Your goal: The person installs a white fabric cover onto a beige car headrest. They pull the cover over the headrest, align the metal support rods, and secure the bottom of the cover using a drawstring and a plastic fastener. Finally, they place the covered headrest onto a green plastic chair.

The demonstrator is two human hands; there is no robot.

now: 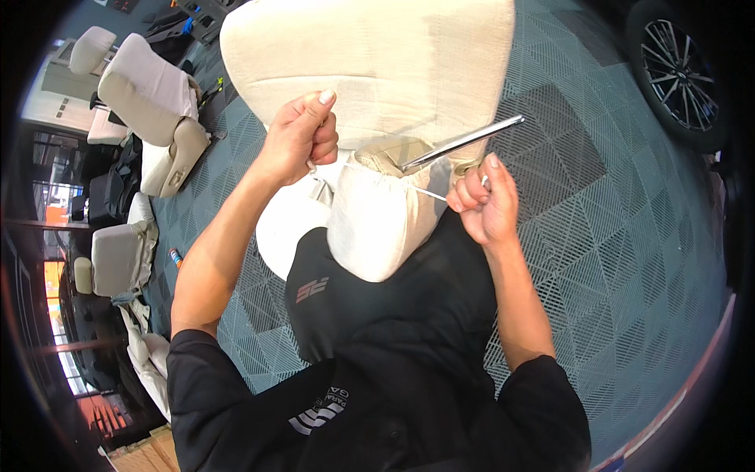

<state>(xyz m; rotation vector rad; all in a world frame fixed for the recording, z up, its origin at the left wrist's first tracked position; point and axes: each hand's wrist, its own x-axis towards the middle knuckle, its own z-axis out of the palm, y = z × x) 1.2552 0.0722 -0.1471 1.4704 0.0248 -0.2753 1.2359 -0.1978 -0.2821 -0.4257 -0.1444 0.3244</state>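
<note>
Cream headrest [376,228] at far edge of lap [452,271], beside seat [354,63]. Right hand [484,200] closed, gripping taut white cord [429,193]; left hand [301,141] closed, contents unclear. Best pull evenly, cord clear of metal post [464,141].

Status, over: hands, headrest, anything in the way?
Left hand closed, contents hidden. Right hand gripping white cord from pale cover. Headrest part-covered, beige showing. Chrome post jutting near right hand.
</note>
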